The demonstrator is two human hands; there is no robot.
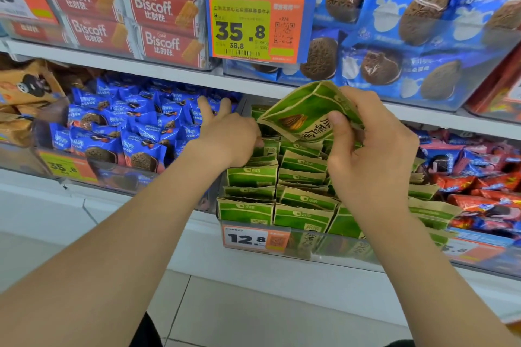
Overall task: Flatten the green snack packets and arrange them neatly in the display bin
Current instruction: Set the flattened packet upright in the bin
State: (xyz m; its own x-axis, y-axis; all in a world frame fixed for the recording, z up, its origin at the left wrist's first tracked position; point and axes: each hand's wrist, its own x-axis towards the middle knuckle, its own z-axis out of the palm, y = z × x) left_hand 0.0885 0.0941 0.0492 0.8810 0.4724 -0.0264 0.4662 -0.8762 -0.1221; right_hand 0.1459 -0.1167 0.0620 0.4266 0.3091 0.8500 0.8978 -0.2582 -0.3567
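Note:
A clear display bin (298, 248) on the lower shelf holds several green snack packets (251, 177) standing upright in rows. My right hand (369, 149) grips one green packet (304, 110) lifted above the bin, thumb on its front and fingers curled round its right edge. My left hand (228, 135) is at the bin's back left corner with fingers spread and straight. Its thumb touches the lifted packet's left edge and the packets below.
A bin of blue cookie packs (127, 127) sits left of the green bin, red and blue packs (485, 191) to its right. The upper shelf carries red Biscoff boxes (158, 14) and blue cookie bags (408, 22). A hanging price tag (253, 28) is just above the hands.

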